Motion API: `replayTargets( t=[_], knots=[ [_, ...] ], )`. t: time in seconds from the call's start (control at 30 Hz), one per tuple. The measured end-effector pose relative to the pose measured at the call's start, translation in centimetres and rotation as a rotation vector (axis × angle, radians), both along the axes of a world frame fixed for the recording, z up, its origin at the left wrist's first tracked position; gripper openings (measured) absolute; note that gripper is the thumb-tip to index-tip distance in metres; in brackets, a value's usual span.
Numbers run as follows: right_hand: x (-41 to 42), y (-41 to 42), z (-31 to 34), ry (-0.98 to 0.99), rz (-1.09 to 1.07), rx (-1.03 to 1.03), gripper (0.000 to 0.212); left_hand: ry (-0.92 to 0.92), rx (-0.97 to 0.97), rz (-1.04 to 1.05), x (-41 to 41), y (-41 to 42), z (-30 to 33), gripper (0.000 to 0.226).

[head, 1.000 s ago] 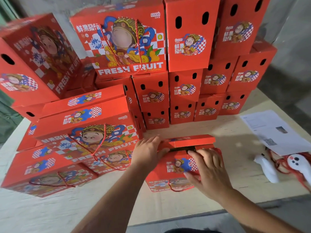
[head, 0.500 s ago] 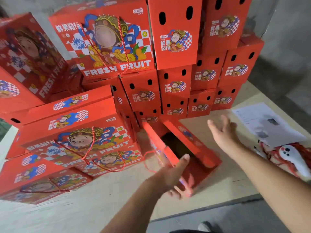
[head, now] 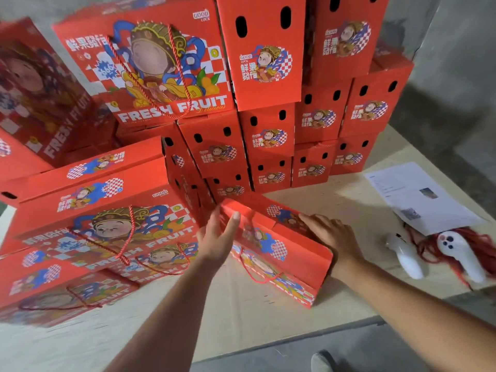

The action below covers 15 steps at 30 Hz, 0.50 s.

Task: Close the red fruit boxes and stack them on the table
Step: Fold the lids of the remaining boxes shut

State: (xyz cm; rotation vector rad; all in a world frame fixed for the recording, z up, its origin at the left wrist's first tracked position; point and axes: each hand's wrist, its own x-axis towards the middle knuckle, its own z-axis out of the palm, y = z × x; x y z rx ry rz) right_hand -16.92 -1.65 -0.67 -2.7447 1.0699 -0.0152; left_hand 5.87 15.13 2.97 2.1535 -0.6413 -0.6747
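One red fruit box (head: 279, 245) lies on the tabletop (head: 241, 312) in front of the person, set at an angle, with its top flaps folded down; its contents cannot be seen. A thin red cord handle (head: 257, 275) hangs down its near face. The left hand (head: 217, 240) rests against the left end of this box with fingers straight and together, thumb raised along the top edge, gripping nothing. The right hand (head: 332, 237) lies flat on the right part of the box top with fingers extended, pressing down on the flap. Behind and to the left of this box stands a stack of closed red boxes (head: 268, 146) rising in several tiers from the tabletop to the upper edge of the view. The end faces of these boxes carry paired oval holes and a cartoon figure beside Chinese characters. A large box face (head: 150, 68) near the top of the stack reads "FRESH FRUIT", with "Delicious" in small script below and "GOOD LUCK" in the upper corner. A lower box (head: 107, 224) at left, lying tilted, shows the same "FRESH FRUIT" and "GOOD LUCK" print. To the right, a printed paper sheet (head: 418, 194) lies on the tabletop; its text is too small to read. Near it lie two white controllers (head: 461, 253) on a tangle of red cord (head: 480, 245).
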Motion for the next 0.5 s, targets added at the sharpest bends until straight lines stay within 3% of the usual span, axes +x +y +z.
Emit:
replayTargets(
  t=[0.1,0.17,0.23,0.3,0.33,0.43,0.5],
  knots=[
    [0.0,-3.9,0.6,-0.08,0.141,0.113,0.065,-0.042,-0.007,0.033,-0.1,0.6,-2.0,0.086],
    [0.0,-6.0,0.3,-0.185,0.054,0.132,0.065,-0.029,-0.077,0.072,-1.9,2.2,-3.7,0.072],
    [-0.6,-6.1,-0.3,-0.417,-0.16,0.298,0.091,-0.058,-0.177,0.083,-4.4,4.2,-5.3,0.061],
    [-1.2,-5.3,-1.0,-0.619,-0.188,0.477,0.124,-0.046,-0.314,0.112,-6.5,5.3,-5.6,0.054],
    [-1.4,-4.9,-1.3,-0.681,-0.183,0.494,0.128,-0.08,-0.34,0.127,-6.9,5.6,-5.5,0.05],
    [-1.3,-5.7,-1.0,-0.967,-0.435,0.524,0.097,-0.158,-0.22,0.13,-7.0,5.7,-4.1,0.043],
    [-0.8,-6.7,0.3,-0.984,-0.646,0.613,0.062,0.136,-0.342,0.093,-6.9,5.5,-2.9,0.054]
  ],
)
